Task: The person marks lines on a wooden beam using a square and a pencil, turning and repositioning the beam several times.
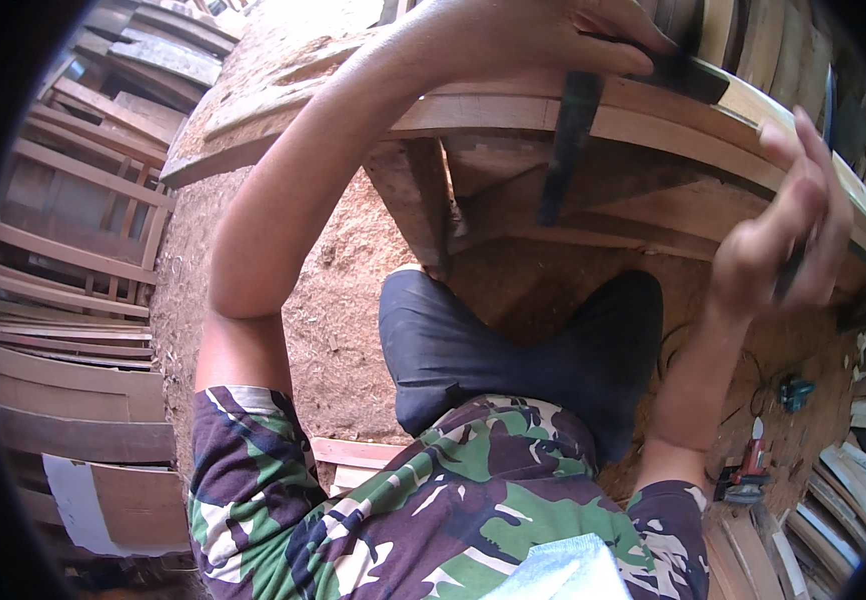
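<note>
My left hand [608, 35] is at the top of the view, closed on a dark L-shaped square [688, 80]. One arm of the square lies along a pale wooden board [643, 125] on the workbench, and the other arm hangs down past the front edge. At the right, just before the bench edge, my right hand [778, 225] is raised and blurred by motion. A thin dark stick-like thing [791, 272] shows in its grip, too smeared to name. Both forearms are bare below camouflage sleeves.
Wooden frames and panels [83, 230] are stacked on the left. Sawdust covers the floor [323, 330]. At the lower right lie a red power tool [748, 470], a teal tool [795, 393] with a cable, and wood offcuts [823, 530]. A dark wooden leg [413, 205] supports the bench.
</note>
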Action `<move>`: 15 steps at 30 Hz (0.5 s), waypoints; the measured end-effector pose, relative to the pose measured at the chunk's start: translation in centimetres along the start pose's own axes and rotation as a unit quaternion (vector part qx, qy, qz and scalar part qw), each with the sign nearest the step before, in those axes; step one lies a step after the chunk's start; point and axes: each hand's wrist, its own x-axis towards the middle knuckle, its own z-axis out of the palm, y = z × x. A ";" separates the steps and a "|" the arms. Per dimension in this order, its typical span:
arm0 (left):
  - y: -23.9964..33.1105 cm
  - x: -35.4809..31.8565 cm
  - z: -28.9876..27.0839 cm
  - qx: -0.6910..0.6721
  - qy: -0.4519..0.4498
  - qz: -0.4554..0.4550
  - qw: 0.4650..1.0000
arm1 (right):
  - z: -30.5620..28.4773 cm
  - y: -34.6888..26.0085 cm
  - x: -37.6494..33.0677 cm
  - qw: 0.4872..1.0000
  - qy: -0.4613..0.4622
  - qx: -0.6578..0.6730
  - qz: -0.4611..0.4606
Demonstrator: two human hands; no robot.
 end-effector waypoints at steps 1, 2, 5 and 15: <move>0.5 -0.2 -0.5 0.006 -0.001 -0.008 1.000 | -0.7 -1.7 -0.5 0.999 -0.040 -0.013 -0.003; 1.0 -0.3 -0.8 0.012 -0.004 -0.016 1.000 | -1.4 -3.3 -1.2 0.996 -0.079 -0.027 -0.006; 0.4 -0.4 -0.8 0.002 0.004 0.010 1.000 | 0.5 -5.0 -4.7 0.988 -0.143 -0.045 -0.034; -0.5 -0.7 -0.3 -0.022 0.032 0.076 0.996 | 5.6 -4.9 -6.6 0.983 -0.147 -0.099 -0.039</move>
